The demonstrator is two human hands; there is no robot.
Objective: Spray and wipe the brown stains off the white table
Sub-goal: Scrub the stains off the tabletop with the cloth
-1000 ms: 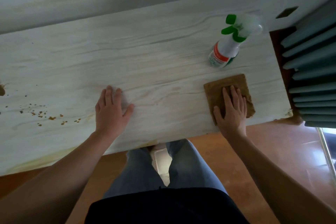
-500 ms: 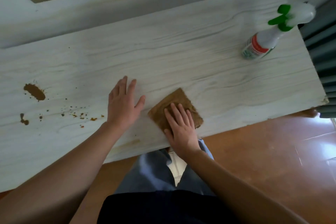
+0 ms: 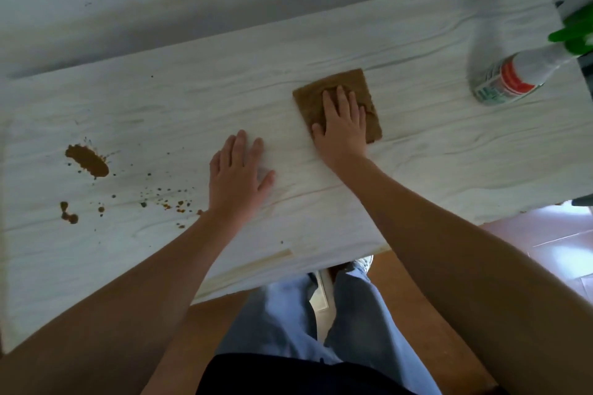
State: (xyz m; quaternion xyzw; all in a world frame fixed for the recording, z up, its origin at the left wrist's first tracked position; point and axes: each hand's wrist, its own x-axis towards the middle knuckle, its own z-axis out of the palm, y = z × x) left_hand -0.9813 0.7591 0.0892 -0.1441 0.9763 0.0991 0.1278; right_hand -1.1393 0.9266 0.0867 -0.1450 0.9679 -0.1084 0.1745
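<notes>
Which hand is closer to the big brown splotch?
The left hand. It lies flat just right of the big brown splotch; the right hand presses the cloth farther right.

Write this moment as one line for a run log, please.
right hand: flat on brown cloth | left hand: flat on table | stains: unwiped, left of hands | spray bottle: untouched, far right

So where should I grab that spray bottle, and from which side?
Probably the slim white neck of the spray bottle, just under its green trigger. It stands upright at the right end of the table, so come from the left with the right hand, which presses flat on the brown cloth. The wide labelled body looks harder to wrap.
</notes>
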